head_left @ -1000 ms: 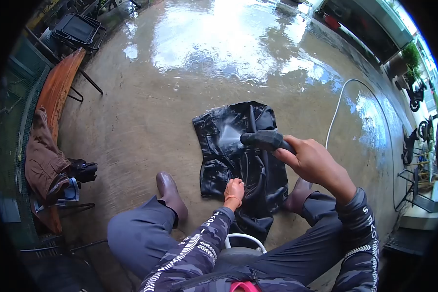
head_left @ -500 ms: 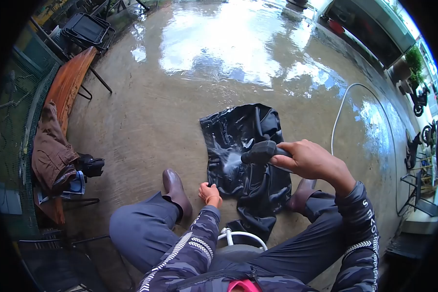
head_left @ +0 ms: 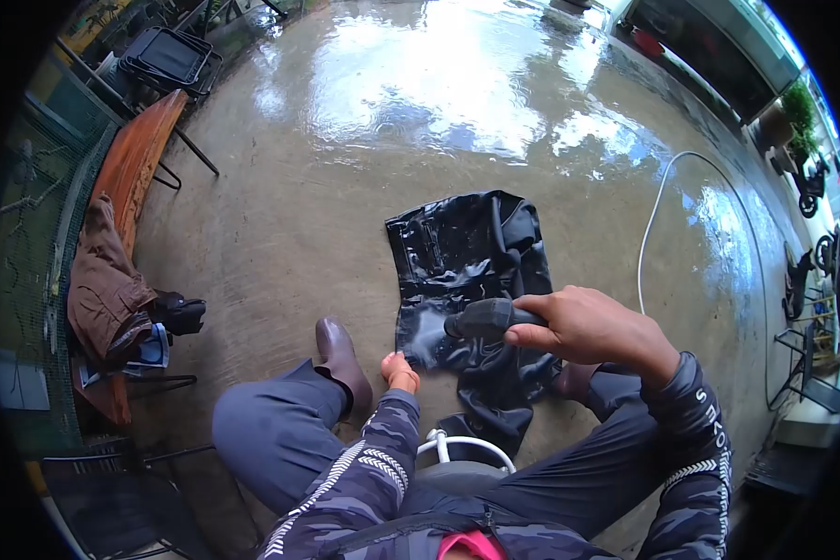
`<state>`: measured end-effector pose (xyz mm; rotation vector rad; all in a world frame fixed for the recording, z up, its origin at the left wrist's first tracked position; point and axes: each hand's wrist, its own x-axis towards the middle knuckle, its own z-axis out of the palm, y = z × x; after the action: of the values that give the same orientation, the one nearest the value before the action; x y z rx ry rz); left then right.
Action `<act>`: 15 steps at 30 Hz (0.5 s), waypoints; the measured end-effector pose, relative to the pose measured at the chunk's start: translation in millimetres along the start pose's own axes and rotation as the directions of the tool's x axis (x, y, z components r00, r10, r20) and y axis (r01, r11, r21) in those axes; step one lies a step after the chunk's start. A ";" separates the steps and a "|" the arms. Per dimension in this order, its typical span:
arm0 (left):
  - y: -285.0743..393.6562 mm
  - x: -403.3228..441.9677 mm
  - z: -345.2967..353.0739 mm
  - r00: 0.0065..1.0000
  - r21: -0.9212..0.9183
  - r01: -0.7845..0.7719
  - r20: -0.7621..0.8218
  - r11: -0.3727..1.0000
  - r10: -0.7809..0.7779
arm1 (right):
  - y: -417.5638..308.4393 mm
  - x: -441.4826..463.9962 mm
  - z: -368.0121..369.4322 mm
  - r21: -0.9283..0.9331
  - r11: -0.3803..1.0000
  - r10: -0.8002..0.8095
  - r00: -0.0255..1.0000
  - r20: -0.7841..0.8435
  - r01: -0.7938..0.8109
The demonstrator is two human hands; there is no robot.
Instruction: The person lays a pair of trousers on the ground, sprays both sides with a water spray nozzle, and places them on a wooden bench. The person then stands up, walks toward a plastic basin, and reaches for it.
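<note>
A wet, shiny black garment (head_left: 434,252), which looks like trousers, lies spread on the concrete between my boots. My right hand (head_left: 588,324) is wrapped round a dark hose spray nozzle (head_left: 481,319), held above the garment and pointing left. White water spray (head_left: 424,332) leaves its tip and hits the garment's lower left part. My left hand (head_left: 400,371) is closed at the garment's lower left corner and seems to grip its edge; the fingertips are partly hidden. One brown boot (head_left: 342,364) stands left of the garment; the other (head_left: 577,381) is at its right edge.
Wet concrete floor (head_left: 271,224) surrounds me. A pale hose (head_left: 646,233) curves along the right. At left stands a wooden bench (head_left: 140,159) with a brown cloth (head_left: 107,289) on it. A stool with a white metal frame (head_left: 467,443) is beneath me, and a dark chair (head_left: 112,495) is lower left.
My right hand has brought the nozzle slightly down and left. The spray has shifted from the garment's middle to its lower left part. My left hand stays near the same corner.
</note>
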<state>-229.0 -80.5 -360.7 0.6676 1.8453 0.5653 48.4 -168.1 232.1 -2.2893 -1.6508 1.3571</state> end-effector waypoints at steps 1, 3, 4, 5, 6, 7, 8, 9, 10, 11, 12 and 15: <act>11.2 -9.1 -5.1 0.997 -0.054 0.073 0.000 0.996 -0.073 | 1.7 -0.9 3.6 0.002 1.000 0.001 1.000 0.001 -0.001; 53.7 -51.6 -16.0 0.985 -0.108 0.171 -0.003 0.979 -0.172 | 6.4 -1.5 10.2 0.077 0.994 -0.064 0.976 -0.209 0.082; 54.8 -55.8 -12.5 0.985 -0.104 0.169 -0.002 0.980 -0.171 | 7.0 -3.4 9.4 0.080 0.994 -0.062 0.976 -0.210 0.081; 55.9 -60.0 -9.3 0.996 -0.032 0.076 0.045 0.997 -0.075 | 7.1 -6.4 6.7 0.082 0.996 -0.016 0.976 -0.219 0.034; 58.0 -63.3 -6.0 0.995 0.036 -0.021 0.100 0.999 0.018 | 8.2 -9.0 3.8 0.084 0.996 0.032 0.973 -0.228 -0.013; 62.3 -64.3 -1.2 0.994 0.039 -0.022 0.105 0.999 0.018 | 13.7 -11.7 0.1 0.072 0.997 0.043 0.971 -0.234 -0.027; 75.9 -72.6 2.5 0.992 0.149 -0.030 0.124 0.988 0.011 | 20.8 -13.8 -3.6 0.076 0.997 0.049 0.971 -0.234 -0.032; 80.3 -75.6 4.5 0.990 0.255 -0.039 0.142 0.966 0.002 | 28.1 -15.9 -7.8 0.049 0.995 0.095 0.964 -0.246 -0.086; 83.9 -79.0 1.1 0.990 0.257 -0.041 0.144 0.965 0.003 | 34.4 -17.8 -12.1 0.022 0.990 0.140 0.955 -0.261 -0.139; 85.5 -76.8 -4.9 0.994 0.215 0.008 0.106 0.977 -0.031 | 40.3 -17.8 -14.9 0.054 0.985 0.172 0.931 -0.321 -0.163; 88.4 -75.2 -9.1 0.995 0.168 0.055 0.071 0.984 -0.067 | 46.4 -17.7 -14.8 0.054 0.985 0.175 0.929 -0.325 -0.166; 95.5 -44.2 -3.7 0.983 0.043 0.104 -0.155 0.994 -0.096 | 64.4 -19.8 -16.5 0.202 0.971 0.231 0.731 -0.642 -0.128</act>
<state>-201.8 -40.6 -267.1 0.5751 2.0306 0.5168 106.9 -204.7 225.0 -2.4629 -1.0755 0.5076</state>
